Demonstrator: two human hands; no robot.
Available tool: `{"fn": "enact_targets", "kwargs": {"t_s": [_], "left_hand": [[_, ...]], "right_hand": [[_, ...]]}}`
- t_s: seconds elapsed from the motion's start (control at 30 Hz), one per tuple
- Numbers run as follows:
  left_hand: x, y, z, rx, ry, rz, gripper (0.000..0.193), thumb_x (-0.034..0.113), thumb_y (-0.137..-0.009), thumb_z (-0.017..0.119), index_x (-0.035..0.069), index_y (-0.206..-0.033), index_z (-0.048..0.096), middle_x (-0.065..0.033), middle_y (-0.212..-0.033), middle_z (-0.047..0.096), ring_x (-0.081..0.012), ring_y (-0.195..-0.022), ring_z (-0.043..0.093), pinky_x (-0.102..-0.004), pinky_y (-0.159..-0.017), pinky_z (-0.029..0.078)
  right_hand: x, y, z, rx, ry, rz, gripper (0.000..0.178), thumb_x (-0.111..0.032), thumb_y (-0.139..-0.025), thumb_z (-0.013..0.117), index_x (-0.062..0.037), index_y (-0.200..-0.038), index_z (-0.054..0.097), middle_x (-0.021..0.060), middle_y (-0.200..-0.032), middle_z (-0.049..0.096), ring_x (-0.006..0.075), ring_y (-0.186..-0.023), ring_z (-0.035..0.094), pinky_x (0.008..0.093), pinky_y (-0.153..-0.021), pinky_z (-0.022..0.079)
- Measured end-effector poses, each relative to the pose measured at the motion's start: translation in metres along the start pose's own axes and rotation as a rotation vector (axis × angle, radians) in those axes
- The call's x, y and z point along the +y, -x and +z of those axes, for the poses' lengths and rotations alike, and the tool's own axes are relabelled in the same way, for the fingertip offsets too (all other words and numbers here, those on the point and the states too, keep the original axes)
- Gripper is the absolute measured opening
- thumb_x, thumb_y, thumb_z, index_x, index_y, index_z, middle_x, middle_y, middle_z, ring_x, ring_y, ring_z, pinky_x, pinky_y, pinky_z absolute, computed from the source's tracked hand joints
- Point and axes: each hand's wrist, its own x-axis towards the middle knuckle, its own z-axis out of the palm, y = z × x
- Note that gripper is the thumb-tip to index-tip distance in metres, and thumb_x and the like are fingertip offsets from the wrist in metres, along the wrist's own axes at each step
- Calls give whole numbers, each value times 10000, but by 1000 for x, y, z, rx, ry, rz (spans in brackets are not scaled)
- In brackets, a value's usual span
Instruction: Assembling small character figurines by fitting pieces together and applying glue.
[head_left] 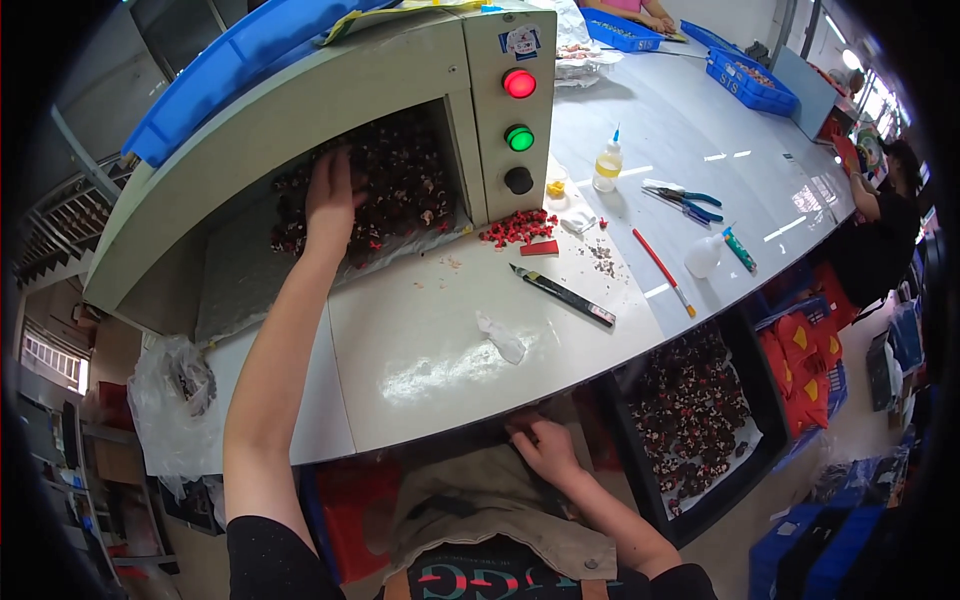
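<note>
Red-flecked dark pieces (410,185) lie inside the cream machine (380,88), apparently touching the left hand (334,188); I cannot tell whether it, or the right hand (543,447) beside the tabletop (420,330), pinches anything.

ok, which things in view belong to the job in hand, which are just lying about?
Job, it seems: dark pieces at the left hand, beige machine around them, black tray of similar pieces.

Lying about, probably: blue-handled pliers, red brush, crumpled tissue, needle-tipped bottle.
</note>
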Motion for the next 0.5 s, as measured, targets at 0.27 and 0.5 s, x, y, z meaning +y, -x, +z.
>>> {"fn": "enact_targets", "kwargs": {"t_s": [0.27, 0.5], "left_hand": [[137, 155, -72, -793, 670, -607, 297, 169, -919, 545, 74, -1198, 509, -37, -924, 571, -96, -722, 525, -236, -675, 467], [155, 268, -69, -1083, 851, -959, 256, 111, -913, 590, 28, -1149, 535, -25, -986, 609, -67, -866, 573, -211, -760, 470]], "right_hand": [[-22, 18, -22, -83, -391, 229, 172, -98, -868, 624, -11, -1010, 578, 48, -788, 618, 111, -706, 601, 234, -647, 472], [-95, 23, -62, 13, -402, -85, 323, -82, -802, 693, -19, -1091, 561, 85, -992, 591, 153, -909, 576, 275, -763, 472]]}}
